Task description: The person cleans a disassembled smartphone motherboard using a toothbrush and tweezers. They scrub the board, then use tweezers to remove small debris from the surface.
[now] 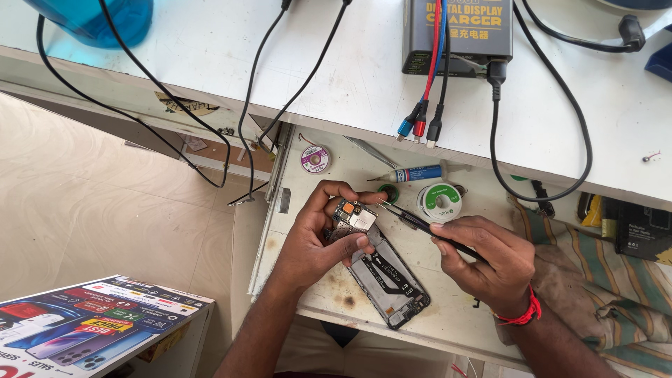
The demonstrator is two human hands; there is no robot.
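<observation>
My left hand grips a small phone circuit board between thumb and fingers, lifted just above the top of an opened phone frame. That frame lies face down on the pulled-out drawer, with a black flex cable running along its middle. My right hand holds thin black tweezers, and their tip touches the board's right edge.
On the drawer lie a solder wire spool, a small purple-labelled spool, a blue-tipped syringe and a striped cloth. Above, the white bench carries a grey charger box with several cables. A printed board sits lower left.
</observation>
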